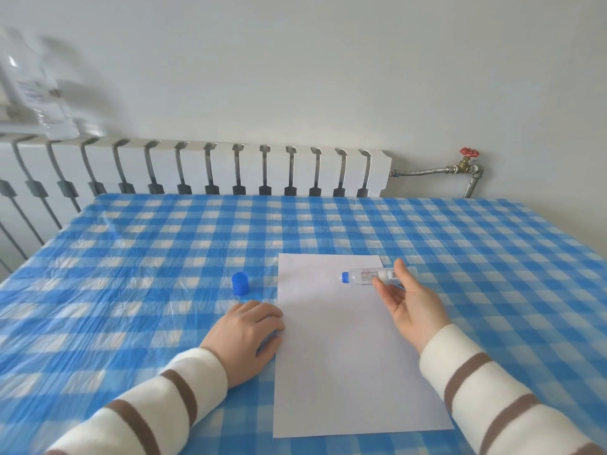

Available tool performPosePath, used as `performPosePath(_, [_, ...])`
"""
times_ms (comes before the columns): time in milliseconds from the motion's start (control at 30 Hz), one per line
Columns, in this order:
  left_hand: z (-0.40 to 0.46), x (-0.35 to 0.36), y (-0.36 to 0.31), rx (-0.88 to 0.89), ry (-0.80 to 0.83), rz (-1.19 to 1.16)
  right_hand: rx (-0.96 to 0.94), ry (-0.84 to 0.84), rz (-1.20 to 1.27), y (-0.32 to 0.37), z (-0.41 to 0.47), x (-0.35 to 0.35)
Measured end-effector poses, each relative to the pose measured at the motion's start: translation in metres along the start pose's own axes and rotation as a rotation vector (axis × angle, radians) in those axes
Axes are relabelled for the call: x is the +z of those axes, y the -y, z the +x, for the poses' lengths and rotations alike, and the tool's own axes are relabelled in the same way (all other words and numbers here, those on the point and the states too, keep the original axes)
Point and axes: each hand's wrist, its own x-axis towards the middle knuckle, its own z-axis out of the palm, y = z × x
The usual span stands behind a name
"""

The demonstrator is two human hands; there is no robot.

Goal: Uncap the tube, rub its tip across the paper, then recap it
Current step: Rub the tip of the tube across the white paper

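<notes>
A white sheet of paper (348, 349) lies on the checked tablecloth in front of me. A clear tube (364, 276) with a blue tip points left over the paper's upper right corner. My right hand (407, 307) pinches it loosely between the thumb on top and the fingers below, palm turned left. The blue cap (239, 283) stands upright on the cloth, left of the paper and apart from the tube. My left hand (249, 330) rests palm down with curled fingers at the paper's left edge, just below the cap and holding nothing.
The table (164, 257) is covered with a blue and white checked plastic cloth. A white radiator (230, 169) runs along the wall behind it, with a pipe and red valve (469, 152) at the right. A blurred clear bottle (36, 93) stands at the upper left.
</notes>
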Motion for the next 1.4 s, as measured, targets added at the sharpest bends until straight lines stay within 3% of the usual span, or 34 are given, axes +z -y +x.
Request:
performPosePath(400, [-0.006,0.004,0.002,-0.099,-0.02,-0.054,0.152,0.087,-0.165,-0.047,-0.014,0.048])
performPosePath(1400, [-0.005,0.004,-0.002,-0.112,-0.026,-0.043,0.12,0.094,-0.237,-0.038,-0.017,0.038])
